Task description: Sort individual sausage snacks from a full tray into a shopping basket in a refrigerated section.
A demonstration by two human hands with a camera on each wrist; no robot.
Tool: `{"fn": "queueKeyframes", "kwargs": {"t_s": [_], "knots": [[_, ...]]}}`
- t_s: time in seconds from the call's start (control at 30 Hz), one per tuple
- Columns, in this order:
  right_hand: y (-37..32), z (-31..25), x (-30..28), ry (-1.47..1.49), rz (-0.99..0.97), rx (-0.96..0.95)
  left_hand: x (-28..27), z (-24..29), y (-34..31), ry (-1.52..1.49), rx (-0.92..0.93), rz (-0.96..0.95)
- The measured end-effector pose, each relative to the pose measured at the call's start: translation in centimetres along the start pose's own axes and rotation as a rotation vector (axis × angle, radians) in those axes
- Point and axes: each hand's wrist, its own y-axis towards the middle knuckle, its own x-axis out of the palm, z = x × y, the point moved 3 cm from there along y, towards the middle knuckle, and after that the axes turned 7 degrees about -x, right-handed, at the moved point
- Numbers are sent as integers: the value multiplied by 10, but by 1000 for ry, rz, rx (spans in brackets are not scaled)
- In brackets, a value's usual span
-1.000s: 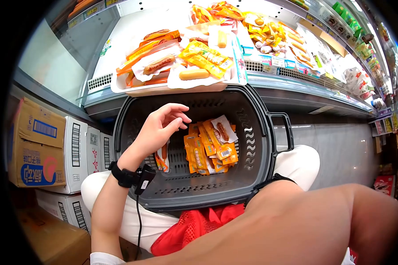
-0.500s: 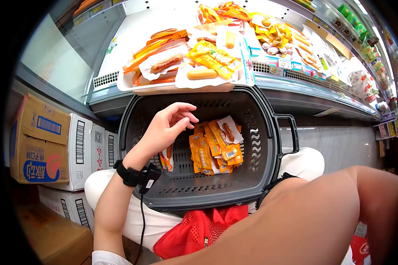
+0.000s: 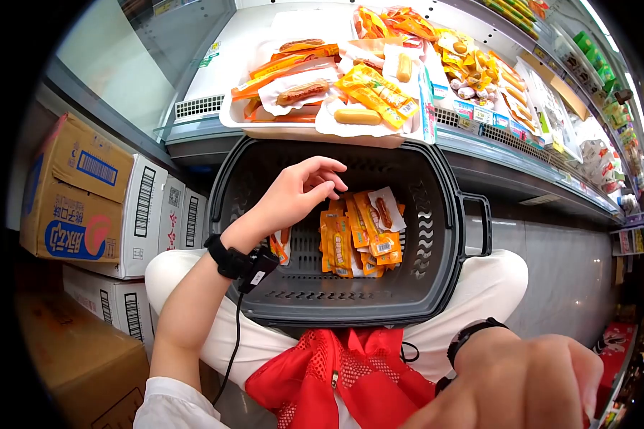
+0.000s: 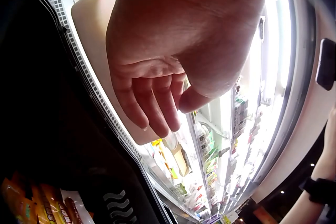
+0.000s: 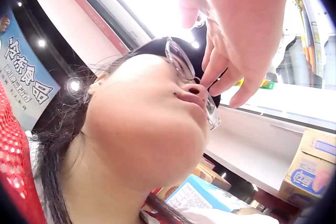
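Observation:
My left hand [image 3: 297,193] hovers over the dark grey shopping basket [image 3: 322,299], its fingers loosely bent with nothing held. Orange sausage packs [image 3: 340,243] lie piled in the basket, and a single sausage pack [image 3: 284,250] lies apart on its left side. Beyond the basket's far rim, a white tray [image 3: 279,132] carries several sausage packs [image 3: 304,93]. My right hand [image 3: 522,379] is raised close to the head camera at the lower right. In the right wrist view, the right hand [image 5: 241,29] has loosely bent fingers beside the person's glasses [image 5: 179,58], holding no visible object.
The basket stands between the person's white-clad legs [image 3: 472,286], its handle [image 3: 488,225] sticking out to the right. Stacked cartons [image 3: 79,189] flank it on the left. A lit fridge shelf [image 3: 494,132] with packaged food runs across the back and right.
The right hand and forearm have dropped lower in the head view, uncovering more of the leg and red mesh vest. The scene has shifted slightly right; the left hand keeps its pose above the basket.

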Motion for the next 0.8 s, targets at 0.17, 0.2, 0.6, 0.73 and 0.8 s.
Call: {"fn": "queueKeyframes", "kwargs": {"t_s": [0.17, 0.2, 0.6, 0.73, 0.8], "knots": [[0, -5, 13, 9, -53, -120, 2, -4, 1, 9, -21, -22], [0, -5, 14, 9, -59, -131, 1, -2, 1, 5, -8, -11], [-8, -34, -17, -5, 289, 207, -17, 19, -7, 122, 97, 119], [-40, -57, -91, -332, 643, 460, -53, 40, -2, 517, 390, 493], [-69, -58, -122, -352, 804, 490, -70, 45, 6, 948, 531, 681]]}}
